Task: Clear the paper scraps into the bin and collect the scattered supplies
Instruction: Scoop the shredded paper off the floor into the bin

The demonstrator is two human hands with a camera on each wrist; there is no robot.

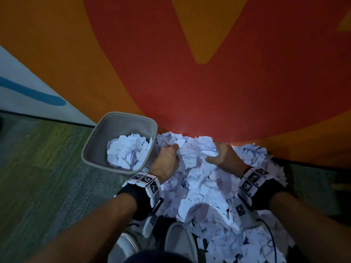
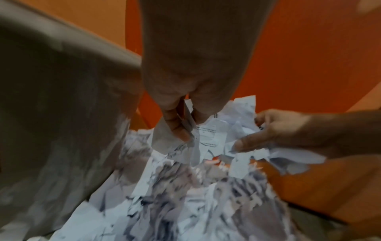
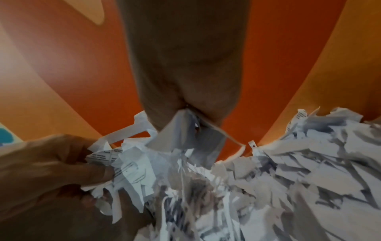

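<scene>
Both hands are down in the paper scraps [image 1: 201, 186], which lie heaped on the floor against the wall, just right of the bin [image 1: 98, 137]. Left hand [image 1: 167, 162] has fingers curled, pinching a bunch of scraps at the near-left edge of the heap, right beside the bin's wall. Right hand [image 1: 226, 156] is curled over the far side w/ thumb out, clamping another bunch from the right. Prob. reason: the two hands squeeze one clump between them so loose bits don't fall out on the short lift over to the bin.

The bin sits touching the heap on its left, tilted a bit toward the person, so the carry is short. It's already part-filled w/ scraps; most of the heap is still on the floor, so the task looks early-to-mid. No other supplies are visible here.

Surface & room: grey-green carpet [image 1: 47, 168] to the left, the heap partly covering it. A white shoe [image 1: 178, 240] stands at the heap's near edge. The wall behind is painted in big orange and red shapes [image 1: 209, 73], w/ a white patch and a blue stroke far left. Light is dim; both wrist views are blurred.
</scene>
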